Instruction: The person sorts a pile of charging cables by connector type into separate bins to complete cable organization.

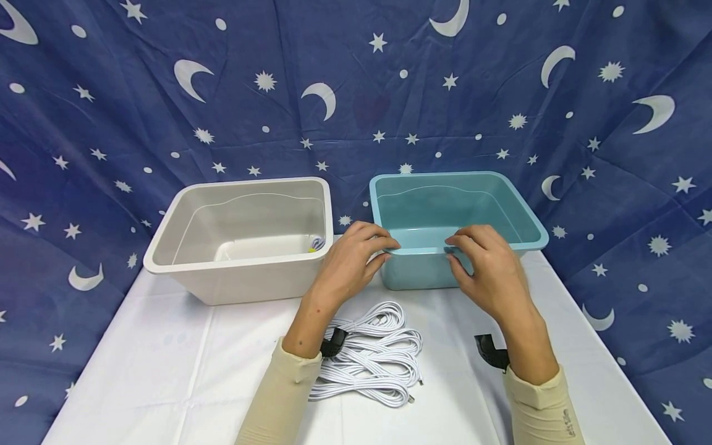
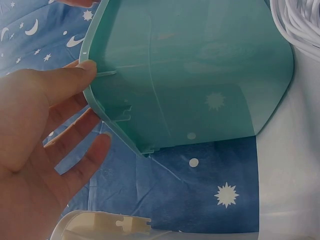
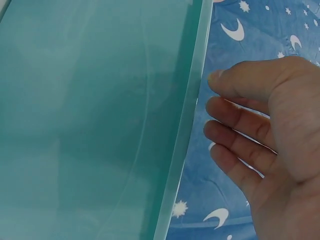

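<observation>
From where I'm standing, the teal bin [image 1: 417,272] sits toward the back of the counter [image 1: 150,383], on the person's right, with both hands at its front edge. The left hand [image 1: 350,259] has its grip clamped on the rim near the front left corner, the thumb on the near side and fingertips behind it, while the lower fingers spread loosely away. The right hand [image 1: 492,266] is farther along that same edge, its grip apart: thumb and curved fingers hold nothing, with a thin gap to the rim in the right wrist view.

To the left of the teal bin, just beside it, stands a cream bin [image 1: 245,284]. Inside, at its right end, lies a small bundle [image 1: 317,244] with a bit of yellow (too little of it shows for me to name it).

White cables [image 1: 384,352], coiled in several bundles, lie on the counter in front of the bins, partly hidden by the left forearm. Behind everything hangs a dark blue backdrop [image 1: 361,142] scattered with white moons and stars.
</observation>
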Tool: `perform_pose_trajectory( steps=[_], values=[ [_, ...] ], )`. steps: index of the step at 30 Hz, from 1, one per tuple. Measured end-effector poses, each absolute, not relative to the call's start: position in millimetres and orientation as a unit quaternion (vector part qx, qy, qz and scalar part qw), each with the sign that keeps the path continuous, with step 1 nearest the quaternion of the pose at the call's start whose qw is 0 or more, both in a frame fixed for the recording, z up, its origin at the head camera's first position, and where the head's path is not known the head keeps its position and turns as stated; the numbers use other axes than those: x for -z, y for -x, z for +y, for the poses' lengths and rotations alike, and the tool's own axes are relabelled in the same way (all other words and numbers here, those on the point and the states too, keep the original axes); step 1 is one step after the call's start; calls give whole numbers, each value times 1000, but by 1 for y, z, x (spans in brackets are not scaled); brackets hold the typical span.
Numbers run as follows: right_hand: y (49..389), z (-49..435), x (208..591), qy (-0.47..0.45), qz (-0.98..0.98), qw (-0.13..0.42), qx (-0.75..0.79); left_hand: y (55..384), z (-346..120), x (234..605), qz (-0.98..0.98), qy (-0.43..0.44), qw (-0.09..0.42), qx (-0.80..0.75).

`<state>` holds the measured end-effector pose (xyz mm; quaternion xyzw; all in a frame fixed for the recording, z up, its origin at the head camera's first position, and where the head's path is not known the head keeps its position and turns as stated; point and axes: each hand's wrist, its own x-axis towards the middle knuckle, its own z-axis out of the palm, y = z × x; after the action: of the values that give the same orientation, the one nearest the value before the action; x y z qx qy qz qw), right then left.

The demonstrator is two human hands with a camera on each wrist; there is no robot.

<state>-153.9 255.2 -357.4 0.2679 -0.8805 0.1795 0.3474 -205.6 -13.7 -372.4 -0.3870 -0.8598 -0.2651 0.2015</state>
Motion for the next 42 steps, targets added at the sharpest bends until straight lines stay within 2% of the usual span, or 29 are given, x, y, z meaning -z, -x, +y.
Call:
perform_pose_trajectory(
  steps=[25,42],
  values=[
    [145,227,359,-311,-891,295,-150,205,-14,374,-857,390,208,266],
    [142,197,373,-358,-887,260,-133,205,-14,374,-859,391,192,270]
  ],
)
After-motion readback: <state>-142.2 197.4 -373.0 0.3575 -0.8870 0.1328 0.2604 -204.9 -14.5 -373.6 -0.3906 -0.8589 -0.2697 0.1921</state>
